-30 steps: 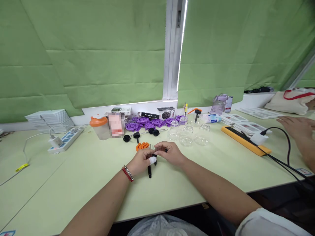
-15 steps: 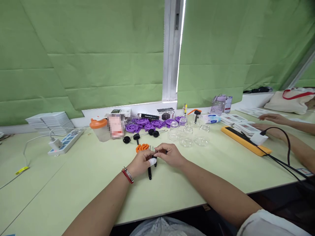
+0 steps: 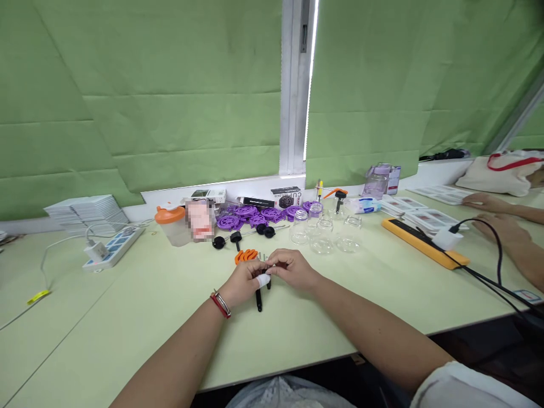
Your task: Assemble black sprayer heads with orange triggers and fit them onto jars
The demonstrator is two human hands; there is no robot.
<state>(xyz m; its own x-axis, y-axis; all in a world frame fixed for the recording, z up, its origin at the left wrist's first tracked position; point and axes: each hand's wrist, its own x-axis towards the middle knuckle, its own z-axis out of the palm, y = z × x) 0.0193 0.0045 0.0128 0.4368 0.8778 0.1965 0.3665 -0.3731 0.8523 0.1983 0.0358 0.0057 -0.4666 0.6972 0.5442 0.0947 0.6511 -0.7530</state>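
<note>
My left hand (image 3: pixel 244 279), with a white wrap on one finger, and my right hand (image 3: pixel 295 270) meet low over the table, fingertips pinched together. Something small and dark is between them, mostly covered by my fingers, and I cannot make out its kind. A black rod (image 3: pixel 259 301) sticks out below my left hand; a second, shorter black end shows beside it. Just beyond my fingers lie several orange curved pieces (image 3: pixel 246 256) and a few thin metal pins. Black stems with round black heads (image 3: pixel 236 237) lie farther back.
Purple wheel-shaped pieces (image 3: pixel 246 214) and clear glass vessels (image 3: pixel 322 243) line the back. An orange-lidded cup (image 3: pixel 170 221) stands left of them, a white power strip (image 3: pixel 114 247) farther left. On the right are a yellow power strip (image 3: pixel 420 243) and a co-worker's hands (image 3: pixel 495 224).
My hands stay together in nearly the same place, with only slight finger movement. On the right, the co-worker's hands have shifted to the right, away from the white trays.
</note>
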